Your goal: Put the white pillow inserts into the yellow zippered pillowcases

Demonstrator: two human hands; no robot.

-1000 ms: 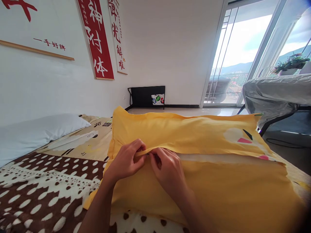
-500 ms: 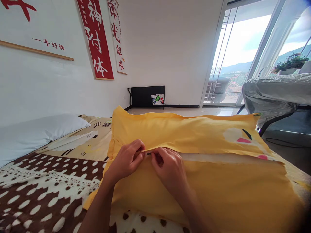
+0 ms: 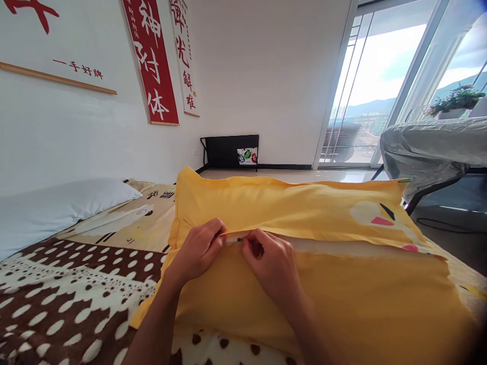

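A yellow pillowcase [image 3: 342, 289] with a printed face patch lies across the bed in front of me. Along its middle runs a long slit, where a white strip [image 3: 327, 247] shows between the two yellow edges. A small dark zipper slider [image 3: 239, 240] sits on that slit, between my hands. My left hand [image 3: 201, 248] is closed, pinching the slit's edge left of the slider. Just right of the slider, my right hand [image 3: 270, 256] has thumb and forefinger pinched together at the zipper pull, which the fingers mostly hide.
A white pillow [image 3: 76, 203] rests on the left of the bed, over a patterned sheet and a brown dotted blanket [image 3: 45, 304]. A black folded panel [image 3: 228, 151] leans against the far wall. To the right stands a table under a plastic cover [image 3: 437, 142], near a sliding glass door.
My right hand has moved slightly right along the slit, and the dark slider has shifted right with it. My left hand keeps its pinch in the same place.
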